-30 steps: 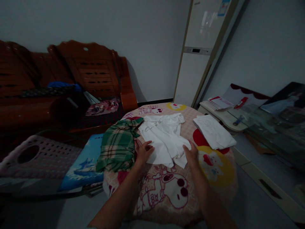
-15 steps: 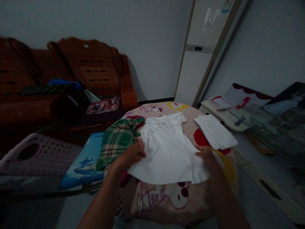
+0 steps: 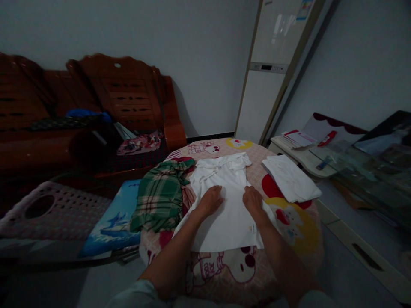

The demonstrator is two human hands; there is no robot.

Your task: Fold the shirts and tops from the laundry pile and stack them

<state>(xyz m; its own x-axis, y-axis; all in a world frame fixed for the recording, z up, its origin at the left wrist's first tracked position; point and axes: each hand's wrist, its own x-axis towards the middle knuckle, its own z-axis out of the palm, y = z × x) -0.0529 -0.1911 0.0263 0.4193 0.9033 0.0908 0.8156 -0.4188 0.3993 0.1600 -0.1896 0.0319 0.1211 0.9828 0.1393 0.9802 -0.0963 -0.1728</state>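
Both hands have moved in from the shirt's side edges to its middle. Left hand [image 3: 210,199] and right hand [image 3: 253,200] lie palm-down, fingers flat and close together, pinching nothing. The shirt [image 3: 224,226] lies spread open on the table [image 3: 298,235], collar at the far side, apparently being smoothed, not yet folded. A plaid garment [image 3: 157,196] lies just left.

Left hand [image 3: 210,199], right hand [image 3: 252,200] apparently flat

Nothing was legible: the sticker [image 3: 304,9] atop the air conditioner [image 3: 263,98] at 1 o'clock, the booklets [image 3: 298,137] at 2 o'clock and the hem tag [image 3: 251,228] on the white shirt [image 3: 231,214] were blurred.
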